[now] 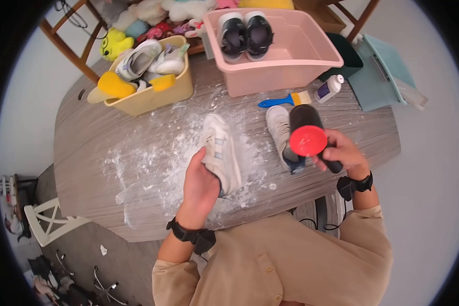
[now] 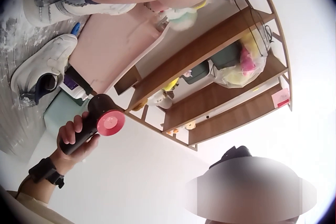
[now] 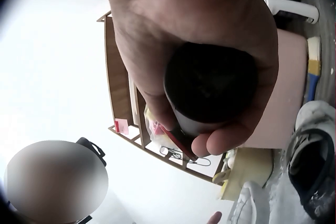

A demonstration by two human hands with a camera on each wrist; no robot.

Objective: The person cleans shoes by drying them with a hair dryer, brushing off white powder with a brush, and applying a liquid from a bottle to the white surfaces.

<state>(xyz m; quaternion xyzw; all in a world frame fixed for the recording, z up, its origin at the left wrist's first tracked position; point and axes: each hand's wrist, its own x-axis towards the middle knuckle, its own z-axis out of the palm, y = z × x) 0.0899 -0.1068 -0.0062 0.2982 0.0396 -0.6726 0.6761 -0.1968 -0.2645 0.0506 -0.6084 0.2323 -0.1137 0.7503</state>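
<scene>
My left hand point(image 1: 200, 183) grips a white sneaker point(image 1: 221, 145) near its heel, thumb along the near side, toe pointing away from me. The other fingers are hidden beneath it. In my right hand point(image 1: 345, 150) is a black hair dryer point(image 1: 306, 118) with a red round end, gripped by its handle; the left wrist view also shows the fingers curled round the handle of the dryer point(image 2: 100, 109). The matching white sneaker point(image 1: 278, 126) lies on the table just left of the dryer, its dark blue heel toward me.
White powder covers much of the wooden table point(image 1: 86, 132). Behind are a yellow bin point(image 1: 153, 104) of shoes and a pink tub point(image 1: 275, 79) with black shoes. A blue-handled brush point(image 1: 278, 101) and a white bottle point(image 1: 330, 88) lie nearby. A teal bin point(image 1: 375, 86) stands far right.
</scene>
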